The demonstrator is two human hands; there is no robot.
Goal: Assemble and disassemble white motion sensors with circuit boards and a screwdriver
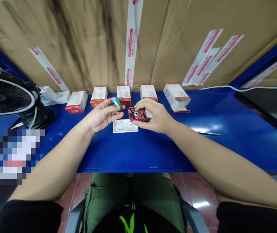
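Observation:
My left hand (104,113) is closed on a small cylindrical battery (116,102) with a shiny green-blue wrapper, held between thumb and fingers. A thin wire seems to run from the battery toward a red circuit board (137,114). That board is gripped at its edges by my right hand (156,116), with a white ring-shaped part showing on its face. Below both hands, a white plastic housing half (125,127) lies on the blue table with its inside facing up. Another white piece (149,114) shows partly behind my right fingers.
Several red-and-white small boxes (98,96) stand in a row along the cardboard wall; the rightmost box (176,97) has an open flap. A black fan (9,94) and a white power strip (58,98) are at left. A thin metal rod (206,133) lies right on the blue table (138,155).

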